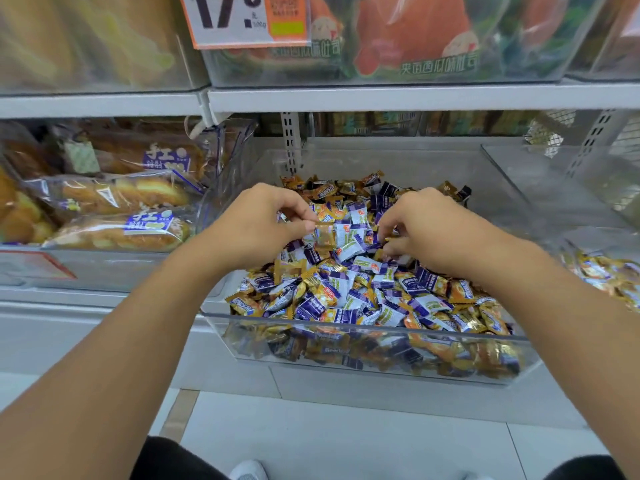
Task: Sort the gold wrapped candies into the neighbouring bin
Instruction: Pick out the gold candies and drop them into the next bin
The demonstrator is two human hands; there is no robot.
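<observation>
A person stands at a shop shelf and reaches both arms into a clear bin (pixel 363 325) full of small wrapped candies (pixel 349 292). The candies are mixed up: some wrappers are gold, some are purple and white.

The left hand (pixel 258 225) is over the middle of the pile. Its thumb and fingers are curled and pinch one gold candy (pixel 325 234) by its top edge. The candy hangs down from the fingertips, just above the other candies.

The right hand (pixel 420 228) is close beside it, a little to the right. Its fingers are curled down into the pile and pinch at a gold wrapper (pixel 390 243) there. Most of that wrapper is hidden, so I cannot tell if it is lifted yet.

To the right is the neighbouring bin (pixel 519 188), also clear. A heap of gold candies (pixel 604 275) lies at its near end, by the right arm.

To the left sit bags of bread (pixel 117 233) in another clear box. Above, on the next shelf (pixel 381 97), are bright snack bags and an orange and white price sign (pixel 244 19). The floor is grey tile, and a white shoe (pixel 249 471) peeks out at the bottom.
</observation>
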